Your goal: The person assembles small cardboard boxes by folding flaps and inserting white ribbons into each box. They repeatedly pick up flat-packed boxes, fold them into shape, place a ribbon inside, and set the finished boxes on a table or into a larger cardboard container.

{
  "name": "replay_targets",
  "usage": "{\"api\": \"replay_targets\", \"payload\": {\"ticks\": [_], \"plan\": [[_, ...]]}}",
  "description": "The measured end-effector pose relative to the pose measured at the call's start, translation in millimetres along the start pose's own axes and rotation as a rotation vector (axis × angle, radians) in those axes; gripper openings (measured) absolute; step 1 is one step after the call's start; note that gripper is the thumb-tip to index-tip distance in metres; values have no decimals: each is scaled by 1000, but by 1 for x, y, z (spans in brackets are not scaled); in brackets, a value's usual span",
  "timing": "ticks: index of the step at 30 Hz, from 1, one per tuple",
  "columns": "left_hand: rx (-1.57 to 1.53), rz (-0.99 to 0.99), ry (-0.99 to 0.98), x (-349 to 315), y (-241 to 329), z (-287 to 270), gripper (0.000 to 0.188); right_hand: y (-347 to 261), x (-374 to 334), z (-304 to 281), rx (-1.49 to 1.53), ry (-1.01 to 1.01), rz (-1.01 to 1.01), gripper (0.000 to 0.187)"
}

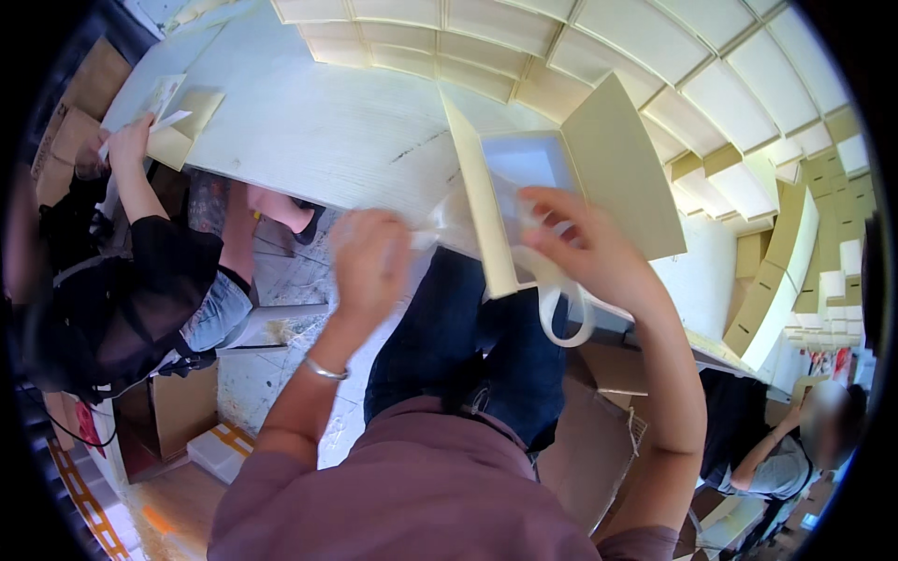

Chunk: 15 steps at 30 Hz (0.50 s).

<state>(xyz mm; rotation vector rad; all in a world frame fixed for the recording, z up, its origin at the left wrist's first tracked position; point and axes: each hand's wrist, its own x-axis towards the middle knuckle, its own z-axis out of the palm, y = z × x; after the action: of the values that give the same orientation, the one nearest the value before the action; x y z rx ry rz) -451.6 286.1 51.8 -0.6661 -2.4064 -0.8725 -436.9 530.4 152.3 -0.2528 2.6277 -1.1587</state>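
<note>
An open cream gift box (613,168) with a pale bluish inside stands at the table's edge in front of me, its flaps spread apart. My right hand (594,248) is at its near side, fingers curled round a white ribbon (566,337) that hangs in a loop below the palm. To the left of the box, my left hand (369,262) is closed and blurred by motion. A thin pale strip (428,236) runs from its fingers toward the box; whether it is part of the same ribbon I cannot tell.
The white table (309,122) stretches ahead. Rows of stacked cream boxes (645,47) line its far and right sides. On the left a co-worker (140,271) handles a cream piece; another person (776,439) sits at far right. Cardboard (599,439) lies beside my legs.
</note>
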Motion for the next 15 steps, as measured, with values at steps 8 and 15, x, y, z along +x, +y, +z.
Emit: {"api": "replay_targets", "payload": {"ticks": [8,15], "plan": [[-62,-796,-393,-188,-154,17,36,21,-46,14,57,466,-354,63],[-542,-358,-490,-63,-45,38,86,11,-50,78,-415,467,-371,67]]}}
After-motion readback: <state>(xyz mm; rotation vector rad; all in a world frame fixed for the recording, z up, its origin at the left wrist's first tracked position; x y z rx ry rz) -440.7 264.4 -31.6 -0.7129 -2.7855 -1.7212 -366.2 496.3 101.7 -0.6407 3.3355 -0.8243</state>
